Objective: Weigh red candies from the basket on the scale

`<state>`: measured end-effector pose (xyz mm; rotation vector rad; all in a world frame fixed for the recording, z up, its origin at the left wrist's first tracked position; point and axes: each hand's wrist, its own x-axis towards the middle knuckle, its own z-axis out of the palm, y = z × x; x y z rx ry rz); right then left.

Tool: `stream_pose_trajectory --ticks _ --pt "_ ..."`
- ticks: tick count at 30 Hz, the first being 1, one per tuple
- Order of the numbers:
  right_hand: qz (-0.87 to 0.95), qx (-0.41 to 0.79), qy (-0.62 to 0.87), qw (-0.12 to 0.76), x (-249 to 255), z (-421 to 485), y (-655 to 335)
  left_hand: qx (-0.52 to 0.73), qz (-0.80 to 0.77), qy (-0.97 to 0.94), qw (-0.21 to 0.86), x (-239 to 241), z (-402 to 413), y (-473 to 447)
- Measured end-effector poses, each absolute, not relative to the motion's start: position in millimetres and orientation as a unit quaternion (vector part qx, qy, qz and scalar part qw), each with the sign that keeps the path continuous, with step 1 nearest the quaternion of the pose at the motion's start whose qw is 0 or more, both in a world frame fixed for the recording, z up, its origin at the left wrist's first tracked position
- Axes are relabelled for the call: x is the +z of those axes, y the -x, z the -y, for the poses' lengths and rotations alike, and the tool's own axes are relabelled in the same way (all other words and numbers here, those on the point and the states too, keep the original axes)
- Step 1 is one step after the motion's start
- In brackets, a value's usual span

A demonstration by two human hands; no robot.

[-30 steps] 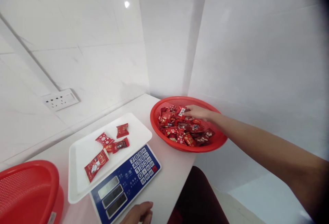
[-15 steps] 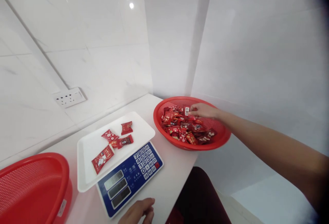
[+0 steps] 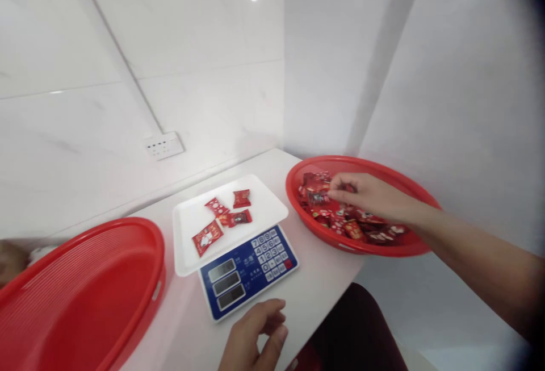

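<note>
My right hand [image 3: 372, 196] is over the red mesh basket [image 3: 411, 186] on the right. Its thumb and forefinger pinch a small dark red wrapped candy [image 3: 317, 197], whose outline is slightly blurred. Below it lies a heap of red candy packets [image 3: 353, 229]. My left hand [image 3: 258, 334] is by the table's front edge, just below the scale's blue panel [image 3: 251, 271], fingers loosely bent and thumb apart, holding nothing. On the scale's white tray [image 3: 187, 229] lie several red candies, among them a larger packet [image 3: 208, 237] and a squarish one [image 3: 241, 197].
A large red basket [image 3: 102, 280] stands at the left, with no candies visible in it. Behind the table [image 3: 183, 331] rise pale walls that meet in a corner; a socket plate [image 3: 164, 145] is on the left one. My dark-clad knee [image 3: 361, 325] shows below the table edge.
The view has swung left, so everything sits farther right. My right hand has shifted within the basket, from a packet with a white label to a darker candy. My left hand shows more fully.
</note>
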<state>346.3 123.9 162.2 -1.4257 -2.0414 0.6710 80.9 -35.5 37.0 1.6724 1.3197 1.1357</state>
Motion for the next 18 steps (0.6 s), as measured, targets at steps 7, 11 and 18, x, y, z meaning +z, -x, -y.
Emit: stream_pose_trajectory --ticks 7,11,18 --pt "0.824 0.34 0.396 0.22 148.3 -115.7 -256.8 0.386 -0.506 -0.658 0.402 41.9 36.8 -79.2" --pt "0.782 0.391 0.397 0.279 140.5 -150.2 -218.5 0.389 -0.529 -0.643 0.395 41.5 41.2 -72.5" --pt "0.774 0.33 0.455 0.291 134.4 -157.4 -215.8 0.419 -0.561 -0.612 0.368 36.3 52.1 -51.4"
